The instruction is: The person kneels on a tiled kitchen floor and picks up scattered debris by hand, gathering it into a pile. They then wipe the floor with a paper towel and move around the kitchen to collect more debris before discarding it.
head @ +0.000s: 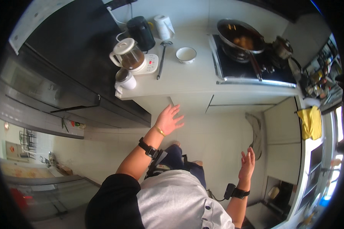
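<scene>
My left hand (168, 119) is spread with nothing in it, in the air in front of the white countertop (172, 83). Lower at the right, my right hand (247, 163) hangs over the floor, empty, its fingers slightly apart. On the counter a glass kettle (132, 58) with brown liquid sits on its white base. A white mug with a dark lid (126, 80) stands at the counter's edge. A long dark utensil (161, 60) lies beside a white bowl (186, 55). A wok (238, 34) with dark liquid and brown food rests on the gas hob (258, 67).
A black appliance (142, 33) and a paper towel roll (164, 27) stand by the wall. A lidded pot (283, 47) is on the hob's right. A yellow cloth (311, 123) hangs at the right counter; a grey cloth (256, 134) lies on the floor. Dark cabinets (74, 51) rise at left.
</scene>
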{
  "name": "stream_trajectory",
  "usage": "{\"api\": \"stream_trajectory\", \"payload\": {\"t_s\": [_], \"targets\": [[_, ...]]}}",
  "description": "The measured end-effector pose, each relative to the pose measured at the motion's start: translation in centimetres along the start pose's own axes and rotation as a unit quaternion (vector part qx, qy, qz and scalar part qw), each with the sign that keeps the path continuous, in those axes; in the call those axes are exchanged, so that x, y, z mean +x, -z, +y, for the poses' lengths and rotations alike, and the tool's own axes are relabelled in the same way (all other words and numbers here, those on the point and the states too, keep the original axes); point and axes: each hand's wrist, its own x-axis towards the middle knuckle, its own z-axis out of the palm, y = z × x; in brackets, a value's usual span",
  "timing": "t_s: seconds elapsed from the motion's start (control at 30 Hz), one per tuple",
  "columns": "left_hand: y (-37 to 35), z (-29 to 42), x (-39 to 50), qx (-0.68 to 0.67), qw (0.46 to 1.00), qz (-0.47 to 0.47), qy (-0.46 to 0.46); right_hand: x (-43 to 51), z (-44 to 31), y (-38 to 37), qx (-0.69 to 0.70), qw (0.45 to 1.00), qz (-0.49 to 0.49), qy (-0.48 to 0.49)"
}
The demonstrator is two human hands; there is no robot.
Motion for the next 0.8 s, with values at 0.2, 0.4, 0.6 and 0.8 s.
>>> {"api": "stream_trajectory", "payload": {"t_s": [0.2,0.4,0.6,0.8], "targets": [[2.8,2.7,0.4,-0.009,0.999,0.000,-0.042,1.9,0.1,-4.6,-0.030,0.998,-0.052,-0.006],[4.1,7.3,2.2,-0.036,0.999,0.002,-0.040,3.0,-0.4,-10.1,-0.043,0.997,-0.060,-0.010],[5.4,11.1,4.4,0.035,0.997,-0.015,-0.070,5.5,-1.2,-15.2,-0.095,0.990,-0.083,0.070],[6.4,12.9,6.2,0.074,0.995,-0.037,-0.048,3.0,-4.7,-18.7,-0.130,0.990,-0.055,0.027]]}}
